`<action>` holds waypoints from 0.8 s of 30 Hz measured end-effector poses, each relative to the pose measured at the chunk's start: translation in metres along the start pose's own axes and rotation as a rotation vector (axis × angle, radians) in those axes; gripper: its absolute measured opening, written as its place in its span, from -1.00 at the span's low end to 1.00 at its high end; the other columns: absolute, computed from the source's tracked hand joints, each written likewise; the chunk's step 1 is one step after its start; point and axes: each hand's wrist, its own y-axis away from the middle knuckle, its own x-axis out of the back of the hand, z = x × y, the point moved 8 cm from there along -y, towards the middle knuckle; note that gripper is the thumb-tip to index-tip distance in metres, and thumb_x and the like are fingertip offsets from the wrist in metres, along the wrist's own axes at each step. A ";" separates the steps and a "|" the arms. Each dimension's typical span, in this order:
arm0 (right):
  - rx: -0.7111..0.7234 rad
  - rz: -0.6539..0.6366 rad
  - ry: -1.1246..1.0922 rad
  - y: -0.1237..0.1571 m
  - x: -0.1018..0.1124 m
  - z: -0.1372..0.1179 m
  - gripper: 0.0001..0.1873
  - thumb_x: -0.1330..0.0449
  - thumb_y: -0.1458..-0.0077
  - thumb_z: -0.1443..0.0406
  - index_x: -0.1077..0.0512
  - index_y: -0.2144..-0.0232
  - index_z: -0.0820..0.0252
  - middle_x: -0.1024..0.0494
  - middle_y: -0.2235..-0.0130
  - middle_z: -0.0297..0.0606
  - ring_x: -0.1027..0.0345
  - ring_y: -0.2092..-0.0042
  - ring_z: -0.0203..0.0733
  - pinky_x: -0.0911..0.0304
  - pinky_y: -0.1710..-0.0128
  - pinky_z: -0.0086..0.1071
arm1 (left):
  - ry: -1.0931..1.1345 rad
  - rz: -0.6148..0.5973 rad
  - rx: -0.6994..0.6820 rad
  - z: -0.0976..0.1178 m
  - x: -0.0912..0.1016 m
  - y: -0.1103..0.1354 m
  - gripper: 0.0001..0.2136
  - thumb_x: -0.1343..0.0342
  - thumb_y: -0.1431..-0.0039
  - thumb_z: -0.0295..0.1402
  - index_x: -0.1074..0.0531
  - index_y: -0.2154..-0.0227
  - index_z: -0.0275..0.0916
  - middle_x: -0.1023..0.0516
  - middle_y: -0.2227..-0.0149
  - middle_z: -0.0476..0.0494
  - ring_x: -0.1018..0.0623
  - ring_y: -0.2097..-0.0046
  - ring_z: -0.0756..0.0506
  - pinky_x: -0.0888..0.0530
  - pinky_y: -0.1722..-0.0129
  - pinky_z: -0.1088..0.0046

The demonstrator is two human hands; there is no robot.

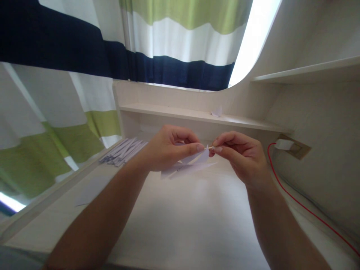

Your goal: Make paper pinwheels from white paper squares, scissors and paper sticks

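Note:
My left hand (168, 148) and my right hand (239, 153) meet above a white desk (182, 217). Both pinch the tip of a folded white paper piece (194, 165) between thumb and forefinger. The paper's pointed flaps hang down and to the left below my fingers. Both hands are closed in a pinch on that paper.
A fan of several white paper strips (123, 150) lies at the desk's back left. A flat paper sheet (92, 189) lies near the left edge. A small folded paper piece (216, 111) sits on the low shelf. A red cable (303, 206) runs from a white plug (283, 144) at the right. Striped curtains hang behind.

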 end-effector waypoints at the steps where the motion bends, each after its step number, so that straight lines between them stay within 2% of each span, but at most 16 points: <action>1: 0.009 0.007 0.020 0.000 0.000 -0.002 -0.88 -0.42 -0.14 0.41 -0.67 0.32 0.05 -0.67 0.36 -0.33 -0.57 0.33 -0.22 -0.50 0.25 -0.32 | -0.003 0.000 -0.002 0.000 0.000 0.000 -0.86 -0.37 -0.21 -0.32 -0.67 0.42 -0.26 -0.62 0.48 -0.02 -0.48 0.44 0.05 -0.36 0.47 0.57; 7: 0.032 0.025 0.087 0.002 -0.002 -0.007 -0.87 -0.40 -0.16 0.40 -0.66 0.32 0.02 -0.67 0.35 -0.31 -0.55 0.32 -0.20 -0.47 0.29 -0.32 | -0.034 -0.012 0.002 0.000 0.000 -0.001 -0.88 -0.36 -0.21 -0.35 -0.67 0.42 -0.24 -0.61 0.48 0.01 -0.47 0.45 0.07 -0.35 0.48 0.58; 13: 0.111 0.013 0.188 0.005 -0.003 -0.011 -0.85 -0.38 -0.20 0.43 -0.65 0.26 0.04 -0.66 0.29 -0.32 -0.55 0.25 -0.22 -0.46 0.16 -0.31 | -0.049 0.005 0.035 0.000 0.001 -0.002 -0.86 -0.34 -0.22 -0.36 -0.67 0.45 -0.25 -0.58 0.51 0.01 -0.46 0.48 0.07 -0.34 0.51 0.57; 17: 0.149 0.004 0.211 0.006 -0.007 -0.014 -0.85 -0.37 -0.22 0.43 -0.65 0.25 0.06 -0.66 0.27 -0.31 -0.54 0.23 -0.21 -0.46 0.16 -0.30 | -0.013 0.010 0.042 -0.001 0.001 -0.001 -0.87 -0.35 -0.22 -0.36 -0.68 0.44 -0.24 -0.59 0.51 0.01 -0.46 0.47 0.07 -0.35 0.50 0.58; 21: 0.130 0.016 0.184 0.005 -0.006 -0.011 -0.86 -0.40 -0.20 0.43 -0.66 0.27 0.05 -0.68 0.27 -0.30 -0.55 0.23 -0.22 -0.47 0.16 -0.32 | -0.016 0.023 0.043 -0.001 0.002 -0.001 -0.88 -0.35 -0.20 -0.38 -0.68 0.45 -0.23 -0.59 0.51 0.02 -0.48 0.47 0.07 -0.36 0.49 0.59; 24: 0.060 0.009 0.082 0.002 -0.004 -0.003 -0.87 -0.45 -0.15 0.41 -0.68 0.30 0.04 -0.70 0.30 -0.32 -0.55 0.28 -0.27 -0.48 0.23 -0.39 | 0.001 0.007 0.067 -0.002 0.001 -0.001 -0.88 -0.36 -0.21 -0.37 -0.67 0.44 -0.23 -0.58 0.52 0.01 -0.48 0.48 0.07 -0.36 0.51 0.59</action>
